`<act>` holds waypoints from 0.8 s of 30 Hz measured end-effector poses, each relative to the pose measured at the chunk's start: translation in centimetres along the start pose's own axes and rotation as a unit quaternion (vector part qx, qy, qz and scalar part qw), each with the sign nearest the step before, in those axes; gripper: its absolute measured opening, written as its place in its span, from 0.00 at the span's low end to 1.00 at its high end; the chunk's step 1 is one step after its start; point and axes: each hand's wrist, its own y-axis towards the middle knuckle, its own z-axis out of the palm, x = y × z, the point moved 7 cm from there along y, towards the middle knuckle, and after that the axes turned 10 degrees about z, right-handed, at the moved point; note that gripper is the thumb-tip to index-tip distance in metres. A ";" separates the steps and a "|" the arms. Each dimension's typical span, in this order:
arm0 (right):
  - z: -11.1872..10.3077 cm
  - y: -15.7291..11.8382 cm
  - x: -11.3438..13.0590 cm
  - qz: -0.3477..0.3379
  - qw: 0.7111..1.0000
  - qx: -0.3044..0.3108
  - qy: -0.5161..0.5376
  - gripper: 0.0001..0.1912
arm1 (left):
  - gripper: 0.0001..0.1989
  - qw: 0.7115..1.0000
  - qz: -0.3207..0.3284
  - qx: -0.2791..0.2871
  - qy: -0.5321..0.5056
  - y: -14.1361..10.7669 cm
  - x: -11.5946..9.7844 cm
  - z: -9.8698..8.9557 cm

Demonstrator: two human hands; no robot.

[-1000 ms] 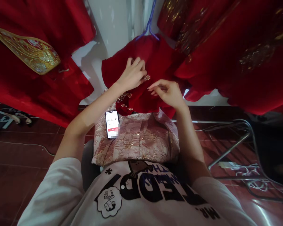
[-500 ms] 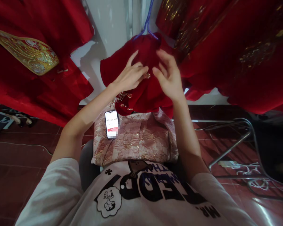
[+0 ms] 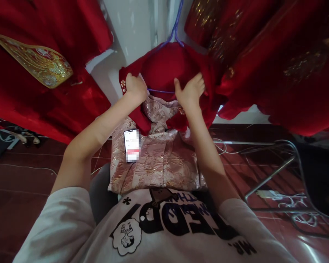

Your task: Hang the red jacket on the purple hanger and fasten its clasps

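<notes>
A red garment point(image 3: 164, 67) with beaded trim hangs from a purple hanger point(image 3: 178, 25), its two front panels spread apart. The hanger's lower bar shows across the opening. My left hand point(image 3: 136, 87) is closed on the edge of the left panel, beside a beaded flower ornament point(image 3: 123, 84). My right hand point(image 3: 192, 90) lies against the right panel, thumb spread away from the fingers. Below its wrist is another beaded ornament point(image 3: 181, 110). Pink brocade cloth point(image 3: 150, 160) shows inside the opening and over my lap.
A phone point(image 3: 132, 146) with a timer lies on the brocade. Red garments with gold decoration point(image 3: 48, 65) hang at both sides. On the right stand a metal-framed chair point(image 3: 271, 175) and, on the floor, white cables point(image 3: 301, 204). A pale wall is behind.
The front panels have gone from overlapping to spread apart, baring the hanger bar and brocade inside. My left hand moved left and closed on the panel edge; my right hand moved lower.
</notes>
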 end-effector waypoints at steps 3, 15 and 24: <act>-1.7 1.5 -2.0 0.023 0.999 -0.012 -0.040 0.33 | 0.36 0.993 -0.121 0.014 0.009 0.1 2.2 -0.7; -10.9 1.7 2.0 0.127 0.965 0.086 -0.211 0.17 | 0.33 0.995 0.033 -0.087 0.033 -1.0 2.7 -5.9; -11.6 3.0 -0.1 0.157 0.928 0.309 -0.135 0.12 | 0.41 0.983 -0.116 -0.010 -0.140 -1.6 9.9 -4.4</act>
